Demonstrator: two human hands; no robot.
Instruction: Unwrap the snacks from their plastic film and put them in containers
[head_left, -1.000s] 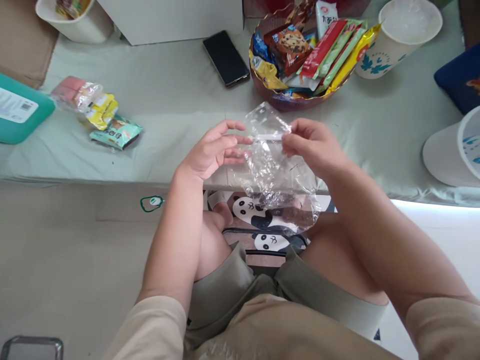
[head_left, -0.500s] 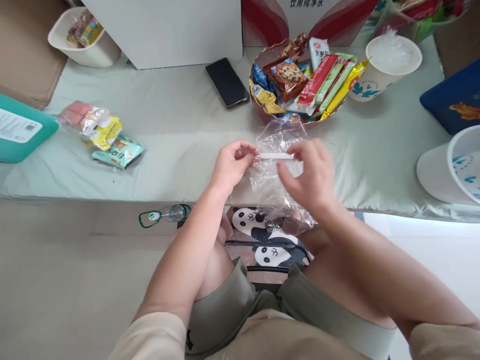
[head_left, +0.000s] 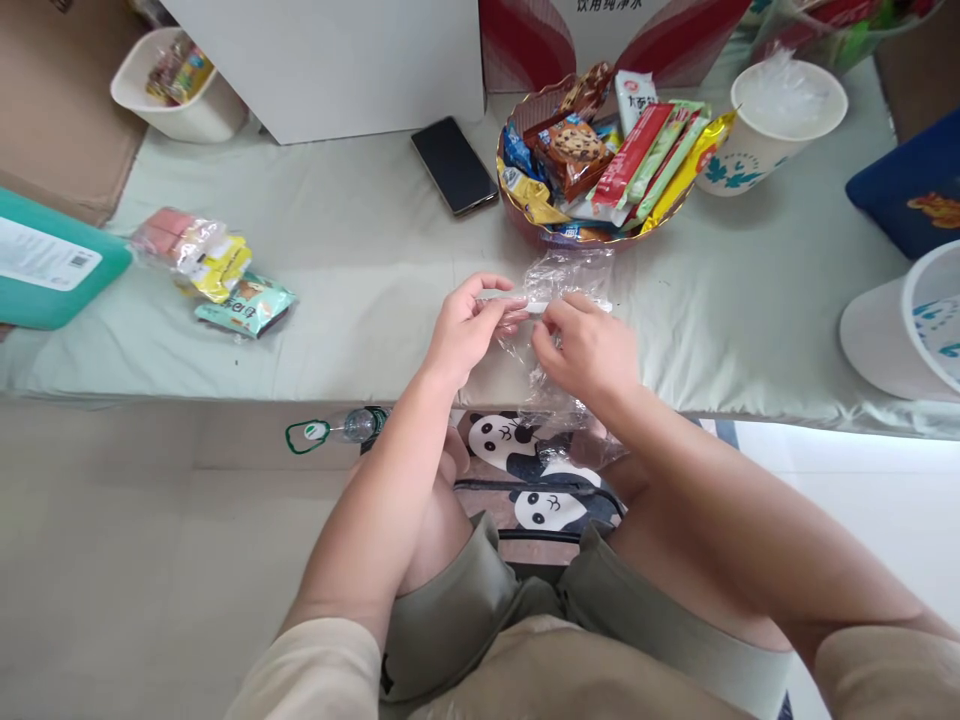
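A clear plastic bag [head_left: 574, 270] lies over the front edge of the table, its lower part hanging down between my knees. Across it runs a slim white bag-sealing clip [head_left: 537, 307]. My left hand [head_left: 471, 325] is closed, pinching the clip's left end and the bag film between thumb and fingers. From the right, my right hand [head_left: 589, 345] presses with curled fingers on the clip's right part. The fingers hide some of the clip, so I cannot tell whether it is fastened.
Behind my hands stands a bowl [head_left: 517, 222] of wrapped snacks, with a phone [head_left: 454, 166] to its left. Paper cups [head_left: 739, 165] and a white bucket [head_left: 874, 335] are at the right. Snack packets [head_left: 247, 305] lie left, near a green container [head_left: 60, 260]. Boxes [head_left: 337, 60] stand behind.
My right hand has moved left along the clip, closer to my left hand, and its fingers have curled onto it. The left hand keeps its pinch.
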